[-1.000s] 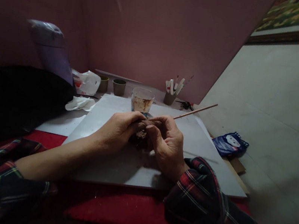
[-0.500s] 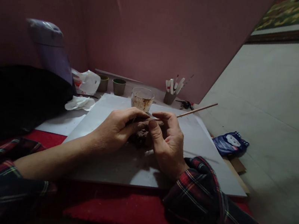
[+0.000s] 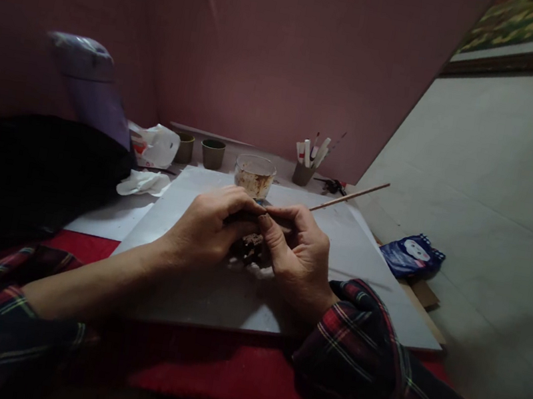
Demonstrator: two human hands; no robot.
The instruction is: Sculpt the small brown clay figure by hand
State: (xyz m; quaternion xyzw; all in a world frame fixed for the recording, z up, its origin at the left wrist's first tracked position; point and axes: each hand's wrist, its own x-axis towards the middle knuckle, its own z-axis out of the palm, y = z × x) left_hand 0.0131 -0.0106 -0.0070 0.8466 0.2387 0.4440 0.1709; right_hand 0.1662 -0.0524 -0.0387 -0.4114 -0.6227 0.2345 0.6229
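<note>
Both hands meet over the middle of a white board (image 3: 363, 289), around a rough, dark brown lump of clay (image 3: 252, 246). My left hand (image 3: 209, 223) grips it from the left, with fingers over the top and thumb along the near side. My right hand (image 3: 302, 249) pinches its upper edge between thumb and index finger, and its fingertips almost meet the left ones. Much of the clay is hidden by the fingers. Behind my right hand a thin wooden stick (image 3: 350, 197) slants up to the right; its lower end is out of sight.
A stained glass bowl (image 3: 254, 177) stands just beyond my hands. Farther back are two small cups (image 3: 212, 154) and a pen holder (image 3: 303, 174) with markers and brushes. Left are crumpled tissue (image 3: 142, 184), a plastic bag (image 3: 156, 145) and a purple bottle (image 3: 96, 91). A blue packet (image 3: 412, 255) lies right.
My right index finger has come down and my thumb has shifted left, closing the pinch on the clay. The left fingers have shifted slightly. The stick is nearly where it was.
</note>
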